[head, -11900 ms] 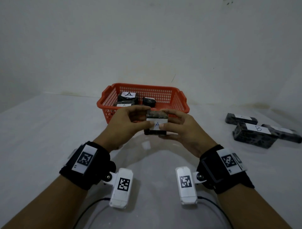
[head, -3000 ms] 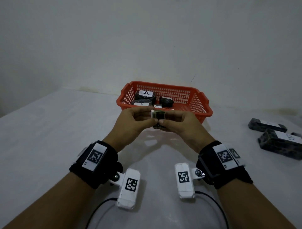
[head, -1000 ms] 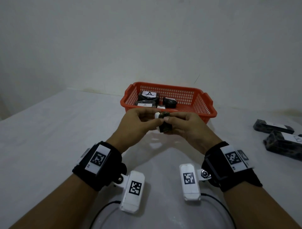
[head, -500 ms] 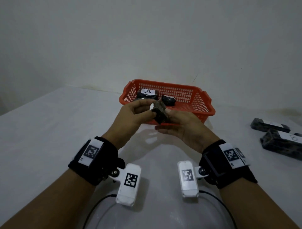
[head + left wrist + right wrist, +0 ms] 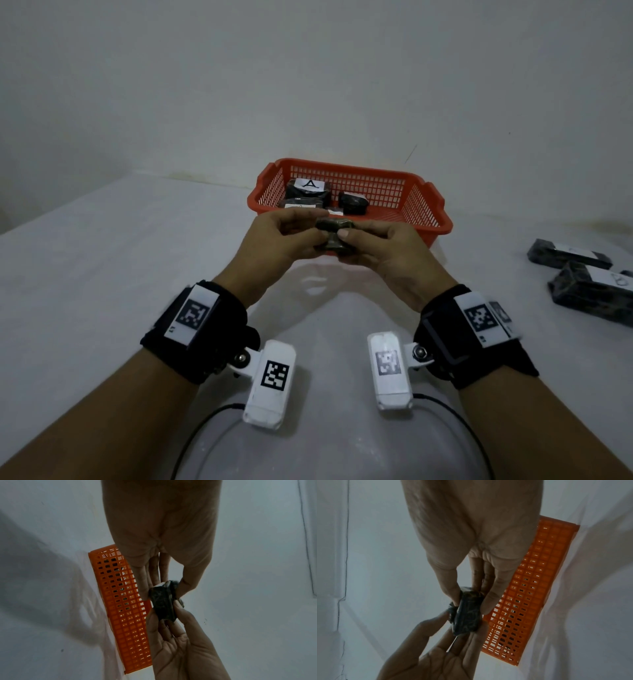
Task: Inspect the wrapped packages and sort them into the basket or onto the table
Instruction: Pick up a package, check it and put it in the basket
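Observation:
A small dark wrapped package (image 5: 333, 236) hangs in the air just in front of the orange basket (image 5: 346, 167). Both hands pinch it: my left hand (image 5: 308, 229) from the left, my right hand (image 5: 350, 241) from the right. The left wrist view has the left thumb and fingers (image 5: 145, 588) on the package (image 5: 163, 601), a white strip at its top end. Seen from the right wrist, the right thumb and fingers clamp the package (image 5: 467, 615). No label letter shows. Three dark packages lie in the basket, one labelled A (image 5: 310, 186).
Two longer dark packages with white labels (image 5: 568, 255) (image 5: 594, 291) lie on the white table at the right. The basket stands near the wall, right behind my hands. White table (image 5: 102, 274) spreads to the left and in front.
The package stood tilted up between my hands half a second ago; it now lies flatter and lower, with its white label out of the head view. Both hands kept hold of it.

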